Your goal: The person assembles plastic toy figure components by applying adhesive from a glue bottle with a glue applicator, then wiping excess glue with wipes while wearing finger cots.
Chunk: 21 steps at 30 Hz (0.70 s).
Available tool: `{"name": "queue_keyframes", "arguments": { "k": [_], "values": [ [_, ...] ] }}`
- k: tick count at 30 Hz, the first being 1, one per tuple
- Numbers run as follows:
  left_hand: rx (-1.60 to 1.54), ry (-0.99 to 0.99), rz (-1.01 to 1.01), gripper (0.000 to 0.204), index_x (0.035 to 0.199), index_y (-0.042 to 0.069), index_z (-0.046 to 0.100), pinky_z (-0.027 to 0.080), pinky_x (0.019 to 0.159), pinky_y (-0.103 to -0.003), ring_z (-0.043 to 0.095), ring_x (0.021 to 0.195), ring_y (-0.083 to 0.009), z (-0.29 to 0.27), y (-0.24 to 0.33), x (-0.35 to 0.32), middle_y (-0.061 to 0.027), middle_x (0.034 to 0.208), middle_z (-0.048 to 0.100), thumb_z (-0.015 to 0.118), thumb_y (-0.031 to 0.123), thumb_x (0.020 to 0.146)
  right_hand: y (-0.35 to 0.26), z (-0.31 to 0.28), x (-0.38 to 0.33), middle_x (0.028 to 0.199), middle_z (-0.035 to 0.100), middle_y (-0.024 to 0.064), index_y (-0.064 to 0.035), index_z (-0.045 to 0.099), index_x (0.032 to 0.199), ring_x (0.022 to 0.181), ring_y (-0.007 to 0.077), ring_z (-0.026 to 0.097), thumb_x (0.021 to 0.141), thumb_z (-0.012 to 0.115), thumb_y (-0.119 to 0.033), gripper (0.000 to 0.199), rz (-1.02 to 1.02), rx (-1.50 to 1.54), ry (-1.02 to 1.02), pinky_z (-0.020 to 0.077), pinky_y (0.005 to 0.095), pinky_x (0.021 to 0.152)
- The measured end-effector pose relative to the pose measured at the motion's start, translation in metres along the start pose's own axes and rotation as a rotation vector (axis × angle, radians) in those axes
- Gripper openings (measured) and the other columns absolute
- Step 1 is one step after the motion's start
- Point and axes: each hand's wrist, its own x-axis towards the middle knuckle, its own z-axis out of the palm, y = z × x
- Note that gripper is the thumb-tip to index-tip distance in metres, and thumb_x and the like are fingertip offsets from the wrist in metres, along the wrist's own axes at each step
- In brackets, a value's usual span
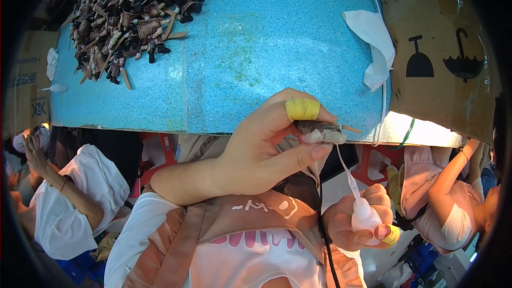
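Note:
My left hand (266, 141) is closed just past the near edge of the blue table, pinching a small figurine (321, 134) between thumb and fingers. The figurine has dark and pale parts, and a thin brown piece sticks out to the right. Lower down, my right hand (340, 225) wraps round a white squeeze bottle (366, 214). The bottle's long thin nozzle points up, its tip close beneath the figurine; whether they touch I cannot tell. Yellow tape is wound round a digit on each hand.
A heap of brown figurines (141, 18) covers the table's far left. Another small white bottle (56, 88) lies at the left edge. White paper (376, 45) and a white cord (384, 112) lie at the right, beside a cardboard box (432, 26). People sit on both sides.

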Motion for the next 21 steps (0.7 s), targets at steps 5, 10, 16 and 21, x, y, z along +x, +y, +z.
{"name": "queue_keyframes", "arguments": {
  "k": [5,10,16,21],
  "values": [
    [-0.001,-0.013,-0.014,0.03,0.111,-0.001,0.048,0.041,0.083,-0.029,0.052,0.095,-0.0172,-0.0029,-0.0004,0.0013,-0.0115,0.109,0.046,0.055,-0.004,0.081,0.0005,0.0,-0.0003,0.056,0.029,-0.0026,-0.0126,0.044,0.087,0.051,0.0118,0.022,0.089,0.051,-0.029,0.018,0.02,-0.018,-0.027,0.0186,0.0303,0.052],
    [-0.014,0.018,-0.034,0.031,0.111,-0.001,0.048,0.041,0.084,-0.03,0.052,0.096,-0.0172,-0.0013,0.0019,0.0009,-0.0118,0.11,0.046,0.055,-0.004,0.081,-0.0007,-0.0016,0.0027,0.056,0.03,-0.0027,-0.0132,0.045,0.086,0.051,0.0115,0.022,0.089,0.051,-0.03,0.018,-0.005,-0.023,-0.009,0.0194,0.0301,0.052],
    [-0.022,0.033,-0.053,0.029,0.11,-0.001,0.049,0.041,0.085,-0.029,0.052,0.095,-0.0169,-0.0013,0.0032,0.0006,-0.0114,0.11,0.046,0.055,-0.002,0.082,0.0001,-0.0028,-0.0002,0.055,0.028,-0.003,-0.0133,0.046,0.086,0.051,0.0113,0.022,0.089,0.05,-0.031,0.018,0.017,-0.046,-0.012,0.0189,0.0302,0.051],
    [-0.128,0.062,-0.075,0.028,0.109,-0.002,0.049,0.042,0.083,-0.029,0.052,0.093,-0.0161,0.0019,0.0016,0.0004,-0.0104,0.106,0.048,0.055,-0.002,0.082,-0.0008,-0.0003,0.0021,0.056,0.028,-0.0029,-0.013,0.045,0.085,0.05,0.0114,0.022,0.089,0.049,-0.033,0.02,0.0,-0.044,-0.034,0.0189,0.0301,0.051]
  ]
}}
